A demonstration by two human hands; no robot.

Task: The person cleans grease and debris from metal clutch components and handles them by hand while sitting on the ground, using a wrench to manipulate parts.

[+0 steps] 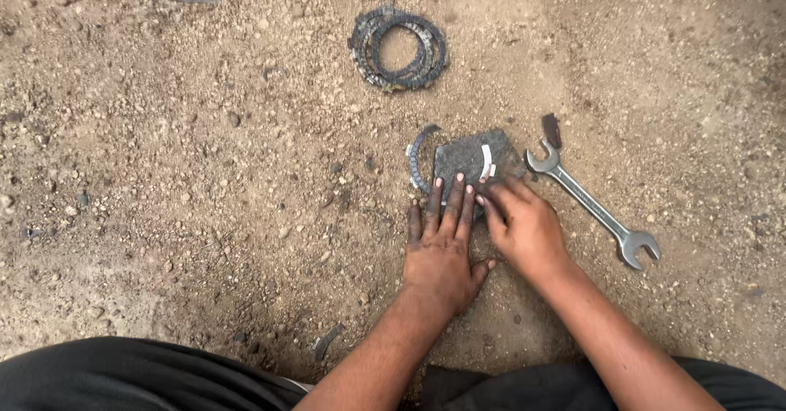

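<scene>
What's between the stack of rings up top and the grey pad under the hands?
Head view: only bare dirt with small pebbles lies between the stack of friction rings and the grey pad. A curved ring fragment sits beside the pad's left edge, not in the gap.

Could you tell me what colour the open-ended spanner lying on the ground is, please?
Silvery grey metal: the spanner shows clearly in the head view.

Open dirt lies left; the wrench (pixel 594 206) crowds the right, stacked rings (pixel 399 48) sit ahead.
</scene>
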